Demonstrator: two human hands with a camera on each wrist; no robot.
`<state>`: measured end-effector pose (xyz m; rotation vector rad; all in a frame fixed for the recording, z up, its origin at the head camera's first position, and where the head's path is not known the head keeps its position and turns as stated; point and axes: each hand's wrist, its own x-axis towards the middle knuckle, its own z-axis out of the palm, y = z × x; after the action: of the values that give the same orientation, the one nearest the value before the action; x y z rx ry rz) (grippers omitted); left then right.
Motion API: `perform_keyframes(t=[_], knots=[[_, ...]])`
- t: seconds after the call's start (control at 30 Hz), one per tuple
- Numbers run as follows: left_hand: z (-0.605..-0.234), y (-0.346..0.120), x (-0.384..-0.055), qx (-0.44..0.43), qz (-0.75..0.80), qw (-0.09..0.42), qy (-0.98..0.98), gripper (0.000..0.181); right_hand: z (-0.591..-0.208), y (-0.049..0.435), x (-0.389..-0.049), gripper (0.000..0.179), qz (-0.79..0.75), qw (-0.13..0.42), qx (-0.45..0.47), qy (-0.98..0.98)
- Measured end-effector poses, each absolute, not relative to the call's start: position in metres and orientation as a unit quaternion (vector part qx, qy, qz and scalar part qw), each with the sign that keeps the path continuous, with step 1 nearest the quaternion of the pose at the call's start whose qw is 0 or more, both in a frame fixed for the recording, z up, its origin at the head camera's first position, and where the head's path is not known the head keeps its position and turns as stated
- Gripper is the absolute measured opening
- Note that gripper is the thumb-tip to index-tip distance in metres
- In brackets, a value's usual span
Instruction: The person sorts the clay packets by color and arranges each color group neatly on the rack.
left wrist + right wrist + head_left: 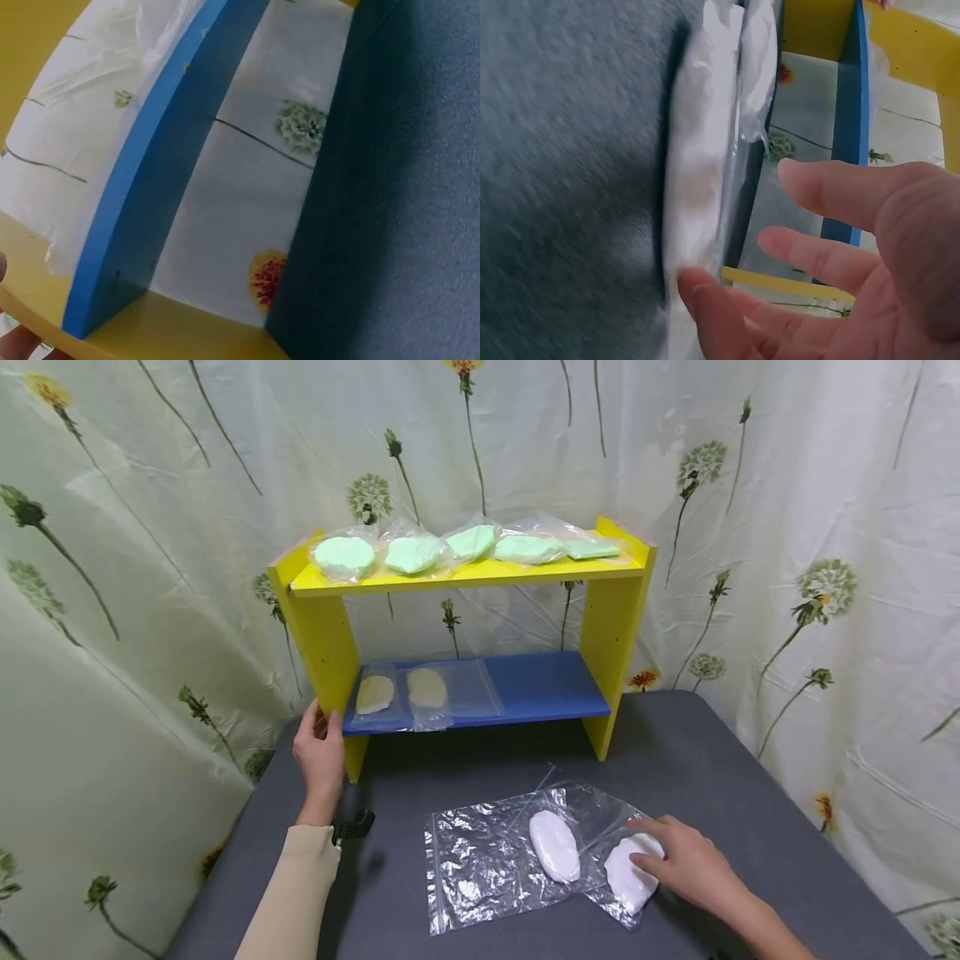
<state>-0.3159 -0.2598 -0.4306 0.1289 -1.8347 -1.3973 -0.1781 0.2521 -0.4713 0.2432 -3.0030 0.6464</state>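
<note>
My left hand (321, 756) grips the lower left side panel of a yellow-and-blue shelf unit (618, 643); its fingertips (19, 345) show at the panel edge in the left wrist view. My right hand (693, 864) reaches over a white flat lump (628, 877) in a clear zip bag, fingers spread and thumb apart. In the right wrist view, one fingertip is near the bagged white lump (697, 172); contact is hard to tell. Beside it, a second white oval lump (555, 847) lies in another clear zip bag (472, 868), the bags overlapping.
Several bagged pale green lumps (416, 553) line the yellow top shelf. Two bagged beige lumps (375, 694) lie on the left of the blue lower shelf (540, 685). The unit stands on a dark grey table (405, 827) before a flower-print curtain (810, 510).
</note>
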Motion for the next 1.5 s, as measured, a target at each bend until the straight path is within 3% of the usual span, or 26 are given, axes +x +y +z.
perform_keyframes(t=[0.37,0.7,1.1,1.5], knots=[[-0.440,-0.262,-0.326,0.086,-0.547,0.389,-0.736,0.033,-0.481,0.241,-0.167,0.066,0.171,0.039,0.050,-0.983],[-0.444,-0.263,-0.328,0.104,-0.501,0.397,-0.762,0.030,-0.488,0.232,-0.173,0.062,0.195,0.084,0.078,-0.974],[-0.444,-0.267,-0.329,0.097,-0.500,0.394,-0.765,0.031,-0.485,0.229,-0.179,0.085,0.198,0.037,0.034,-0.979],[-0.444,-0.266,-0.328,0.093,-0.498,0.382,-0.773,0.031,-0.486,0.228,-0.180,0.084,0.198,0.038,0.053,-0.978]])
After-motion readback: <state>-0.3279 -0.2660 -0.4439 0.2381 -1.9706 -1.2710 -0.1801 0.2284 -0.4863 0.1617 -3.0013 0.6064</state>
